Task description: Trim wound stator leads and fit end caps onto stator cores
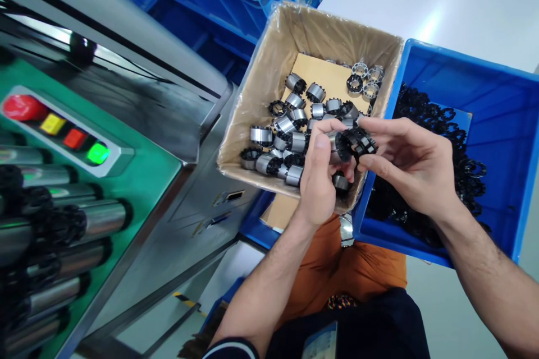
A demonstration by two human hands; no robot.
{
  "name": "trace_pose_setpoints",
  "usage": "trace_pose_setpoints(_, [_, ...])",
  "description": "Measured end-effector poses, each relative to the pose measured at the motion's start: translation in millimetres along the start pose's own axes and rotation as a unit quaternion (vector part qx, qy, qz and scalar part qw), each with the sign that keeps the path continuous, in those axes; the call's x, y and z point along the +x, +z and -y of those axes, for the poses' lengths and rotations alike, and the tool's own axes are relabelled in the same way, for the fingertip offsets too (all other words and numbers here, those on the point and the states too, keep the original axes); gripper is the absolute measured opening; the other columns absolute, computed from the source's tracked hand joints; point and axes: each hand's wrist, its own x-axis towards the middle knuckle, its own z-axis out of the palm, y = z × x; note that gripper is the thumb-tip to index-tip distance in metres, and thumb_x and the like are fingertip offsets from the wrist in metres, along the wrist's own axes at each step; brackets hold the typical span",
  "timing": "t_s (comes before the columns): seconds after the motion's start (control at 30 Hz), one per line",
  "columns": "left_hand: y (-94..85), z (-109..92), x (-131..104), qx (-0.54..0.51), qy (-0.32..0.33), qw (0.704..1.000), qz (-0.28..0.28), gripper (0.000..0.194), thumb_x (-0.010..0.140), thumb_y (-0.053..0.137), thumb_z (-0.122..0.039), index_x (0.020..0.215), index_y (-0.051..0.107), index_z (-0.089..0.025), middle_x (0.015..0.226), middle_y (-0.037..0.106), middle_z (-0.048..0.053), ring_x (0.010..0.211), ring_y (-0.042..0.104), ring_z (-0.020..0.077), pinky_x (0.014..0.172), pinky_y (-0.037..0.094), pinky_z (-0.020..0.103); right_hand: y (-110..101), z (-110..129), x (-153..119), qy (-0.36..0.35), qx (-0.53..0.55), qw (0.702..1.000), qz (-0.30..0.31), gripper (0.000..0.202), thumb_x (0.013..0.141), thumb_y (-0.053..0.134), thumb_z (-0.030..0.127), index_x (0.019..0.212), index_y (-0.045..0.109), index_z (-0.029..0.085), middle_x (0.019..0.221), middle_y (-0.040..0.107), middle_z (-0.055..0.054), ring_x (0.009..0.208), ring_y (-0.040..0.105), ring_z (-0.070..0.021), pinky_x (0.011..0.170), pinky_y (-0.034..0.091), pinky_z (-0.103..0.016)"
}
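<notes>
My left hand [319,176] is closed round a short silver stator core [336,148], thumb on the near side. With the fingertips of my right hand [421,165] I pinch a black toothed plastic ring [361,141] against the core's right end. I cannot tell whether it is fully seated. Both hands are above the lower right part of a plastic-lined carton [240,123]. Inside that box lie several similar silver cores [261,135] with black toothed ends, over a cardboard sheet [324,76]. Thin silver rings [370,91] lie in its far right corner.
Right of the carton, a blue bin [497,101] holds a heap of black toothed rings [471,171]. Stacked blue crates [236,5] stand behind. At left is a green machine [138,190] with a button panel [76,132] and rows of silver cylinders [103,220].
</notes>
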Motion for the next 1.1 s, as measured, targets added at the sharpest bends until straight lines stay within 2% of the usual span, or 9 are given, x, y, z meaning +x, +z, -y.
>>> trace_pose_setpoints(0.1, [-0.3, 1.2, -0.1, 0.024, 0.005, 1.0, 0.004, 0.05, 0.118, 0.061, -0.078, 0.126, 0.069, -0.029, 0.083, 0.061, -0.002, 0.062, 0.057, 0.0152, 0.057, 0.053, 0.03, 1.0, 1.6, -0.1, -0.028, -0.022, 0.999, -0.034, 0.044, 0.093, 0.103, 0.019, 0.133, 0.091, 0.032, 0.102, 0.093, 0.003, 0.078, 0.088, -0.0161, 0.075, 0.079, -0.029])
trace_pose_setpoints(0.2, [0.1, 1.6, -0.9, 0.039, 0.011, 0.999, 0.007, 0.049, 0.118, 0.059, -0.077, 0.127, 0.07, -0.03, 0.088, 0.063, 0.0, 0.063, 0.056, 0.0152, 0.058, 0.052, 0.031, -0.2, 2.5, -2.2, -0.054, -0.05, 0.996, -0.048, 0.048, 0.087, 0.107, 0.016, 0.128, 0.093, 0.036, 0.098, 0.092, 0.005, 0.077, 0.087, -0.0155, 0.074, 0.079, -0.027])
trace_pose_setpoints(0.33, [1.0, 0.6, -1.6, 0.058, 0.016, 0.998, 0.013, 0.05, 0.119, 0.057, -0.078, 0.128, 0.07, -0.031, 0.089, 0.065, 0.001, 0.064, 0.056, 0.0156, 0.057, 0.053, 0.031, -3.1, 2.1, -5.2, -0.035, -0.095, 0.994, -0.038, 0.04, 0.096, 0.102, 0.024, 0.132, 0.091, 0.039, 0.105, 0.093, 0.002, 0.083, 0.089, -0.0196, 0.079, 0.081, -0.035])
trace_pose_setpoints(0.43, [0.8, 0.6, -1.3, 0.073, 0.016, 0.997, 0.011, 0.052, 0.118, 0.057, -0.08, 0.126, 0.07, -0.031, 0.09, 0.067, 0.001, 0.063, 0.056, 0.0153, 0.056, 0.053, 0.031, -4.3, 1.5, -5.1, -0.029, -0.113, 0.993, -0.017, 0.038, 0.102, 0.096, 0.029, 0.139, 0.088, 0.036, 0.109, 0.093, 0.0, 0.088, 0.09, -0.0194, 0.077, 0.079, -0.033])
trace_pose_setpoints(0.6, [-1.4, 2.7, -1.6, 0.081, 0.007, 0.997, 0.009, 0.054, 0.118, 0.055, -0.081, 0.127, 0.071, -0.03, 0.085, 0.061, 0.001, 0.063, 0.054, 0.0157, 0.056, 0.051, 0.031, -4.6, 2.9, -3.6, -0.038, -0.14, 0.989, -0.023, 0.038, 0.1, 0.097, 0.026, 0.136, 0.09, 0.034, 0.107, 0.091, -0.001, 0.087, 0.086, -0.0177, 0.073, 0.076, -0.029])
trace_pose_setpoints(0.8, [-2.0, 1.2, -0.1, 0.09, 0.011, 0.996, 0.026, 0.053, 0.119, 0.057, -0.079, 0.121, 0.07, -0.028, 0.082, 0.057, 0.0, 0.061, 0.054, 0.0141, 0.054, 0.05, 0.029, -3.0, 3.4, -4.1, -0.078, -0.174, 0.982, -0.017, 0.041, 0.099, 0.094, 0.017, 0.136, 0.091, 0.035, 0.113, 0.092, 0.002, 0.084, 0.083, -0.0137, 0.082, 0.076, -0.03])
trace_pose_setpoints(0.97, [-2.6, 2.4, 3.2, 0.077, -0.011, 0.997, 0.025, 0.056, 0.115, 0.061, -0.083, 0.118, 0.071, -0.028, 0.079, 0.057, -0.001, 0.057, 0.054, 0.014, 0.051, 0.049, 0.028, -1.2, 2.6, -4.7, -0.031, -0.137, 0.989, -0.038, 0.033, 0.102, 0.093, 0.022, 0.131, 0.092, 0.037, 0.109, 0.091, 0.0, 0.087, 0.085, -0.0191, 0.077, 0.078, -0.035])
trace_pose_setpoints(1.1, [-4.4, 4.9, 4.4, 0.051, -0.025, 0.997, 0.048, 0.058, 0.115, 0.059, -0.085, 0.121, 0.074, -0.029, 0.075, 0.056, -0.001, 0.054, 0.051, 0.0137, 0.049, 0.047, 0.028, -2.8, 3.7, -4.4, -0.072, -0.168, 0.983, -0.028, 0.037, 0.103, 0.091, 0.018, 0.134, 0.092, 0.039, 0.119, 0.092, 0.002, 0.089, 0.085, -0.0185, 0.085, 0.078, -0.038])
